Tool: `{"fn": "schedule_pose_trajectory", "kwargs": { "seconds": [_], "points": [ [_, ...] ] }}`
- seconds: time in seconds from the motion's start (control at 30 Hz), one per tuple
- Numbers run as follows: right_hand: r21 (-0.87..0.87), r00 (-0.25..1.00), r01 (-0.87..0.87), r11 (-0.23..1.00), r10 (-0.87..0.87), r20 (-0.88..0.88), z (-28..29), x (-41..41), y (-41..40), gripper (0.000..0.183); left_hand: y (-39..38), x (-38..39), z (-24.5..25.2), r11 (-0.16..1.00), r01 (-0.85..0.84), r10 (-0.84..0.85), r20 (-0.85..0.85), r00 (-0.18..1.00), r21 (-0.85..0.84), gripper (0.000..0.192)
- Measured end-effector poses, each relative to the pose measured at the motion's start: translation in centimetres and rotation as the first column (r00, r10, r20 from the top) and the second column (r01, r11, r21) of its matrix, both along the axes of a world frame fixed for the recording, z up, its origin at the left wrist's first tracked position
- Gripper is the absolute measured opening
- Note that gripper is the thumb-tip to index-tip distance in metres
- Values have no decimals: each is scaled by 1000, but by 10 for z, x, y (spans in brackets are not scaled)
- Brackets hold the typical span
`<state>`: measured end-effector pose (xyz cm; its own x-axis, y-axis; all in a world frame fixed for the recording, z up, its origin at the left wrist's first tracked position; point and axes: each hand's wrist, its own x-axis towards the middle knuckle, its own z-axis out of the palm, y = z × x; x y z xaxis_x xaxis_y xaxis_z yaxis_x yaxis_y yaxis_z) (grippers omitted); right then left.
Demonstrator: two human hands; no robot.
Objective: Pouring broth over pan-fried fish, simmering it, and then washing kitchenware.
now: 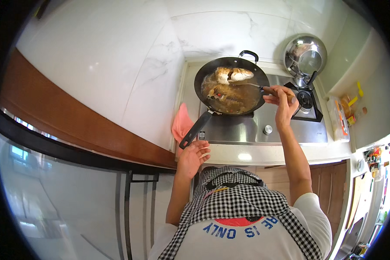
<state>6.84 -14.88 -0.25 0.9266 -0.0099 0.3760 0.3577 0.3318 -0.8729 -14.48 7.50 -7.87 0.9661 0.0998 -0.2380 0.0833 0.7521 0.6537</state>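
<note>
A black wok [232,110] with brown broth stands on the left burner of the stove. My right hand [283,99] is shut on the wooden handle [273,91] of a metal cooking utensil, whose head is inside the wok, just under a pale, browned piece of food [241,74], possibly fish. A second browned piece [226,92] lies lower in the broth, with red bits around it. My left hand [193,156] is by the end of the wok's long black handle [195,129], palm up with fingers loosely curled and apart; it does not grip the handle.
A pink cloth [182,122] lies left of the stove. Right of the wok is a second burner [305,100], with a shiny metal pan or lid [306,56] behind it. A plastic container [338,120] stands at the right, and a wooden-edged panel [84,120] runs along the left.
</note>
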Motion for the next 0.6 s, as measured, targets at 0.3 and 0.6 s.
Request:
{"fn": "schedule_pose_trajectory", "kwargs": {
  "seconds": [0.3, 0.6],
  "points": [
    [-17, 999, 1, 1000, -1, -41, 28, 23, 7, 21, -9, -5, 1, 999, -39, 38, 31, 999, 13, 35],
    [-29, 999, -30, 999, 29, -17, 42, 39, 10, 21, -18, -10, 0, 995, -95, 95, 27, 995, 5, 35]
  ]
}}
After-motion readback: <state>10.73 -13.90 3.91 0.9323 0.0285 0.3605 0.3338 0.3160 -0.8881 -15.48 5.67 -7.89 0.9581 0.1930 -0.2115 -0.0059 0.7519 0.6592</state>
